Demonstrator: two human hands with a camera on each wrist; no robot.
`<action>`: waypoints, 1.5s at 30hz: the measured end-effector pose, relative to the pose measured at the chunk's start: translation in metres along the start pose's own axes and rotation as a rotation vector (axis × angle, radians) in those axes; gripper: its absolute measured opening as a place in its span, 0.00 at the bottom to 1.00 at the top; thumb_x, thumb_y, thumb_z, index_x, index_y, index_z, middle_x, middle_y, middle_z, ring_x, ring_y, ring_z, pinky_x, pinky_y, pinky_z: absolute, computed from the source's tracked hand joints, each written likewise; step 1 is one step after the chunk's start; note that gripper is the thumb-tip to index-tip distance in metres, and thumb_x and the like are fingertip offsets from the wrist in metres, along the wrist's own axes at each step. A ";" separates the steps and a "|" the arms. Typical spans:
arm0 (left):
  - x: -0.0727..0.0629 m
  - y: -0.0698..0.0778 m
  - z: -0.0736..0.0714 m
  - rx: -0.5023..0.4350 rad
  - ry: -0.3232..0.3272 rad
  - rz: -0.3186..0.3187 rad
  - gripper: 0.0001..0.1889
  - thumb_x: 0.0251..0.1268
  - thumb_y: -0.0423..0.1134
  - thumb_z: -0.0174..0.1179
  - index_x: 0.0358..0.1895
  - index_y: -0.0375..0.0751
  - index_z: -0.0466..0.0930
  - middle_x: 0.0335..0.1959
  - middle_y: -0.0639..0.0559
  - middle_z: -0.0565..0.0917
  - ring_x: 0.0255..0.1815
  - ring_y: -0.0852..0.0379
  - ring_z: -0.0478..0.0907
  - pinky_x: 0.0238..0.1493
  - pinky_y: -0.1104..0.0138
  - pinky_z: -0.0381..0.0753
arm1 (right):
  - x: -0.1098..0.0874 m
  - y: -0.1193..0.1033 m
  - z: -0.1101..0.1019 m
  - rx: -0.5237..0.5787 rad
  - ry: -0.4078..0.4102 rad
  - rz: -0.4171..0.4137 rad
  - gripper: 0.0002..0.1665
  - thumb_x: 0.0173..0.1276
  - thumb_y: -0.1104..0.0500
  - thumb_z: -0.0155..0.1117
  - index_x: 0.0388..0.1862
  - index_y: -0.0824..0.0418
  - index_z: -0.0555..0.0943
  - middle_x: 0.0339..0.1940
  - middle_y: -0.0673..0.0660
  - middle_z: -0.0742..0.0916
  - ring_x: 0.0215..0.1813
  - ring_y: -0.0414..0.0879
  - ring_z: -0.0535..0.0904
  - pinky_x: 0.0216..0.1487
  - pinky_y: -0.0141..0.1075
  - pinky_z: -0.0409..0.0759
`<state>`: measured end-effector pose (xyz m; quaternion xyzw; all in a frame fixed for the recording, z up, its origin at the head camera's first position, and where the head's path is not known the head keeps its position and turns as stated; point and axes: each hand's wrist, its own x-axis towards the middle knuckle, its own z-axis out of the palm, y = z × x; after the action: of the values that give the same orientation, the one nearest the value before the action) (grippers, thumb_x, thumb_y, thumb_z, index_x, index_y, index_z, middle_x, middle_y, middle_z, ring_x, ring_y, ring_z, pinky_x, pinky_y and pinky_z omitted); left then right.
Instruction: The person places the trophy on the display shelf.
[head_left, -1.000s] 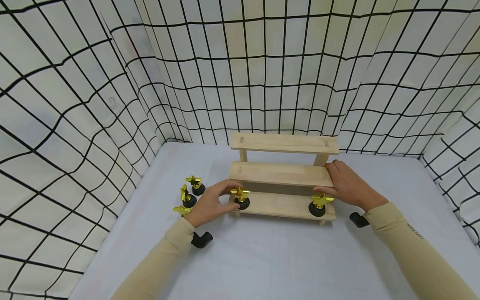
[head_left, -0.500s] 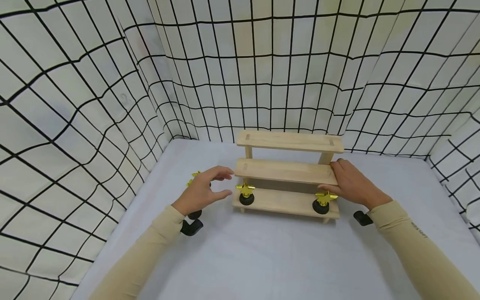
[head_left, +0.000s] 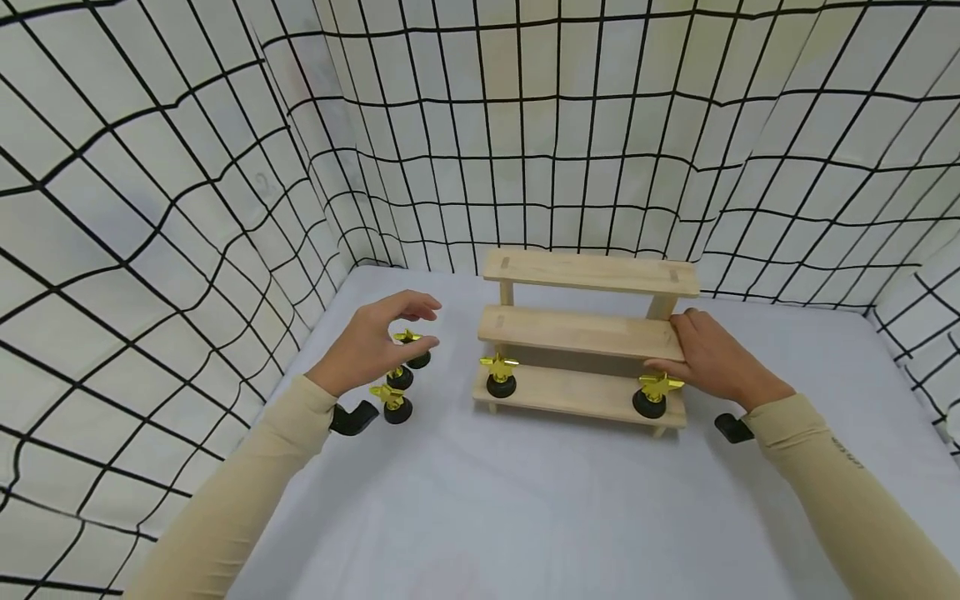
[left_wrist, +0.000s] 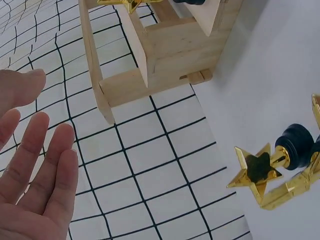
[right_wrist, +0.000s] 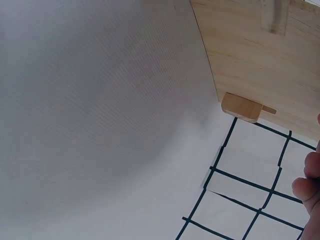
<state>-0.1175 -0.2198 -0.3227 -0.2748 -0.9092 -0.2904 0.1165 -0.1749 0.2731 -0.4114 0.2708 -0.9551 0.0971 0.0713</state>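
A three-tier wooden display shelf [head_left: 577,331] stands on the white cloth. Two gold star trophies with black round bases sit on its lowest tier: one trophy [head_left: 500,377] at the left end, another trophy [head_left: 651,397] at the right end. My right hand [head_left: 716,358] grips the right end of the middle tier, thumb at the front edge and fingers towards the back. Left of the shelf, my left hand [head_left: 367,342] hovers with nothing in it, fingers and thumb spread apart. Beside and partly behind it stand several more star trophies [head_left: 395,404], also seen as a gold star [left_wrist: 257,170] in the left wrist view.
Black grid netting [head_left: 600,125] over white sheeting rises behind and at both sides of the white cloth [head_left: 540,500]. A small black device shows at the left wrist [head_left: 354,418] and another black device [head_left: 733,428] at the right wrist.
My left hand has let go of the trophy at the lowest tier's left end and moved left to the other trophies. The right hand stays on the shelf; the head view has shifted slightly.
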 end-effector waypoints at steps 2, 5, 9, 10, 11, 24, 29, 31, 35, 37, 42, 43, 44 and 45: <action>0.001 -0.003 -0.005 0.021 0.005 0.002 0.24 0.63 0.37 0.74 0.61 0.46 0.79 0.49 0.50 0.89 0.52 0.50 0.85 0.48 0.57 0.88 | 0.000 0.001 -0.001 -0.002 0.002 0.001 0.45 0.68 0.35 0.70 0.58 0.76 0.74 0.37 0.61 0.80 0.38 0.49 0.70 0.39 0.38 0.69; 0.001 -0.008 -0.011 0.040 0.014 0.005 0.23 0.62 0.36 0.74 0.60 0.44 0.80 0.49 0.48 0.89 0.52 0.49 0.85 0.48 0.57 0.88 | 0.001 0.002 -0.003 -0.001 0.003 0.004 0.45 0.68 0.35 0.70 0.58 0.76 0.74 0.37 0.61 0.79 0.38 0.49 0.70 0.39 0.38 0.68; -0.001 -0.014 -0.019 0.047 0.025 -0.017 0.23 0.62 0.36 0.74 0.60 0.43 0.80 0.50 0.47 0.89 0.53 0.48 0.84 0.50 0.55 0.87 | 0.001 0.003 -0.004 0.002 0.011 0.006 0.45 0.68 0.36 0.70 0.57 0.76 0.74 0.36 0.61 0.79 0.38 0.50 0.70 0.39 0.39 0.68; -0.002 -0.016 -0.020 0.046 0.026 -0.025 0.23 0.62 0.36 0.74 0.59 0.43 0.80 0.50 0.47 0.89 0.53 0.47 0.84 0.51 0.55 0.87 | 0.001 0.004 -0.005 0.001 0.011 0.006 0.45 0.68 0.35 0.70 0.57 0.76 0.74 0.36 0.61 0.79 0.38 0.50 0.70 0.39 0.39 0.68; -0.003 -0.018 -0.022 0.047 0.025 -0.038 0.22 0.62 0.36 0.74 0.59 0.44 0.80 0.51 0.48 0.89 0.54 0.48 0.84 0.52 0.55 0.87 | 0.001 0.004 -0.005 0.001 0.010 0.008 0.45 0.68 0.36 0.70 0.58 0.76 0.74 0.37 0.61 0.79 0.38 0.50 0.71 0.39 0.39 0.69; -0.026 -0.051 -0.022 0.027 0.021 -0.184 0.21 0.65 0.39 0.72 0.60 0.46 0.80 0.54 0.47 0.87 0.55 0.48 0.83 0.60 0.52 0.84 | -0.001 0.001 -0.009 0.011 -0.022 0.043 0.47 0.68 0.38 0.70 0.62 0.78 0.71 0.42 0.64 0.80 0.42 0.52 0.71 0.42 0.42 0.71; -0.040 -0.058 -0.017 0.012 0.012 -0.239 0.22 0.65 0.40 0.73 0.60 0.47 0.80 0.55 0.48 0.87 0.55 0.47 0.84 0.61 0.51 0.85 | -0.002 0.001 -0.007 0.008 -0.011 0.031 0.46 0.69 0.37 0.70 0.61 0.77 0.72 0.41 0.64 0.79 0.42 0.52 0.71 0.42 0.42 0.71; -0.046 -0.061 -0.014 0.003 0.006 -0.261 0.22 0.65 0.42 0.73 0.61 0.48 0.79 0.55 0.49 0.87 0.56 0.48 0.84 0.61 0.53 0.84 | -0.002 0.002 -0.006 0.005 -0.010 0.028 0.47 0.69 0.36 0.69 0.61 0.77 0.71 0.41 0.64 0.79 0.42 0.52 0.71 0.42 0.42 0.71; -0.058 -0.066 -0.007 -0.032 0.004 -0.277 0.22 0.64 0.44 0.73 0.60 0.50 0.80 0.55 0.48 0.87 0.55 0.48 0.84 0.59 0.69 0.82 | -0.002 0.002 -0.005 0.001 -0.010 0.023 0.47 0.69 0.36 0.69 0.62 0.77 0.71 0.41 0.64 0.79 0.42 0.52 0.71 0.42 0.42 0.71; -0.065 -0.070 -0.002 -0.054 0.002 -0.277 0.23 0.63 0.45 0.74 0.59 0.49 0.80 0.55 0.48 0.87 0.55 0.50 0.84 0.58 0.76 0.80 | -0.002 0.002 -0.003 0.001 -0.013 0.023 0.47 0.69 0.36 0.69 0.62 0.77 0.71 0.41 0.64 0.79 0.42 0.52 0.71 0.42 0.41 0.71; -0.080 -0.078 0.008 -0.113 -0.003 -0.285 0.24 0.59 0.43 0.77 0.57 0.44 0.82 0.54 0.48 0.87 0.52 0.66 0.80 0.57 0.82 0.78 | -0.001 0.001 -0.001 -0.002 -0.017 0.019 0.47 0.69 0.36 0.69 0.61 0.77 0.72 0.41 0.63 0.79 0.41 0.51 0.70 0.41 0.40 0.70; -0.082 -0.079 0.010 -0.128 -0.005 -0.287 0.24 0.59 0.43 0.77 0.57 0.44 0.82 0.54 0.48 0.87 0.52 0.69 0.79 0.57 0.81 0.78 | -0.001 0.000 -0.001 -0.004 -0.016 0.017 0.46 0.69 0.36 0.69 0.61 0.77 0.72 0.40 0.63 0.79 0.41 0.51 0.70 0.41 0.40 0.70; -0.084 -0.080 0.012 -0.142 -0.007 -0.291 0.24 0.59 0.43 0.78 0.57 0.44 0.82 0.54 0.49 0.87 0.51 0.70 0.79 0.57 0.81 0.78 | -0.001 0.000 -0.001 -0.004 -0.014 0.013 0.46 0.69 0.36 0.69 0.61 0.77 0.72 0.40 0.63 0.79 0.41 0.51 0.70 0.41 0.40 0.69; -0.086 -0.081 0.014 -0.156 -0.010 -0.294 0.23 0.58 0.43 0.78 0.56 0.44 0.83 0.54 0.50 0.87 0.51 0.70 0.79 0.57 0.79 0.79 | -0.002 -0.001 0.000 -0.005 -0.012 0.011 0.46 0.69 0.36 0.70 0.61 0.77 0.72 0.40 0.63 0.79 0.41 0.51 0.70 0.41 0.40 0.70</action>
<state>-0.0934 -0.3040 -0.4036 -0.1485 -0.9147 -0.3729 0.0467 -0.1732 0.2735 -0.4112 0.2659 -0.9572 0.0935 0.0658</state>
